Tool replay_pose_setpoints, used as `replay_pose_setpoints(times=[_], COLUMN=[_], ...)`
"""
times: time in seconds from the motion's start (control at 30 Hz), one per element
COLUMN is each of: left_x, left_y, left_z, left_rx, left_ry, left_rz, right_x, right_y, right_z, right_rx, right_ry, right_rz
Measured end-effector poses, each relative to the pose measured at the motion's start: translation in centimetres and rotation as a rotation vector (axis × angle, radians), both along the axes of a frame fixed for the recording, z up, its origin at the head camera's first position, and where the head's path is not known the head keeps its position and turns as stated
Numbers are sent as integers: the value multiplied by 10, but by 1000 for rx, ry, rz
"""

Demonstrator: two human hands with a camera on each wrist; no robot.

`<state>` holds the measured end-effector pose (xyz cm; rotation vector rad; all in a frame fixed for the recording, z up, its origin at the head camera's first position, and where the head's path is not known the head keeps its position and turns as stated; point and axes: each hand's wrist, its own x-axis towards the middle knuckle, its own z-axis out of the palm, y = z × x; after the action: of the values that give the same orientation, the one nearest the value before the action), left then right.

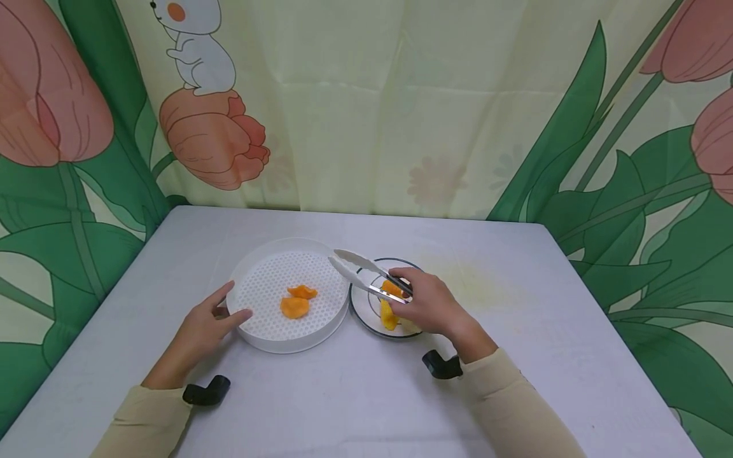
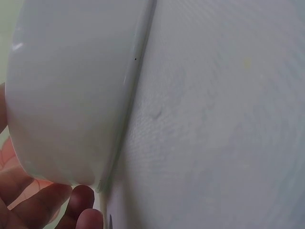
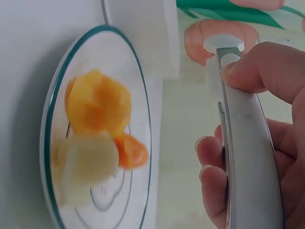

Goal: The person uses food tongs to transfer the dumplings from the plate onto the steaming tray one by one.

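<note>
A round white tray (image 1: 329, 327) with a perforated bottom stands on the table, two orange slices (image 1: 294, 308) lying on it. At its left edge my left hand (image 1: 200, 334) holds the rim, thumb over the top and fingers along the outer wall (image 2: 71, 95). My right hand (image 1: 432, 302) grips a pair of metal tongs (image 3: 252, 157) with white tips, nothing between them. The tips point left, over the tray's right rim. Below the tongs, a white plate (image 1: 366, 316) with a dark rim bears orange-yellow pieces (image 3: 99, 105) and a pale chunk (image 3: 88, 164).
The plate sits close against the tray's right side. A white cloth covers the table (image 1: 321, 407), with a faint yellowish stain right of the plate. A printed floral curtain (image 1: 366, 127) hangs behind it. Each wrist wears a small black device (image 1: 207, 390).
</note>
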<state>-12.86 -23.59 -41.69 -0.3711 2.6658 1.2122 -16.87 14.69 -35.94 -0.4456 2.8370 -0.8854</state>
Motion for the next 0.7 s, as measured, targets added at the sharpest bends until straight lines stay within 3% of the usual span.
replay_pose_setpoints(times=[0.33,0.7], left_x=[0,1], left_y=[-1,0], left_z=[-1,1], left_rx=[-6,0], left_ry=[8,-4], left_rz=[-11,-10], right_x=[6,11], right_y=[38,61], right_z=[-5,-13], right_rx=[46,72], right_ry=[-18,-63], right_rz=[-71,-123])
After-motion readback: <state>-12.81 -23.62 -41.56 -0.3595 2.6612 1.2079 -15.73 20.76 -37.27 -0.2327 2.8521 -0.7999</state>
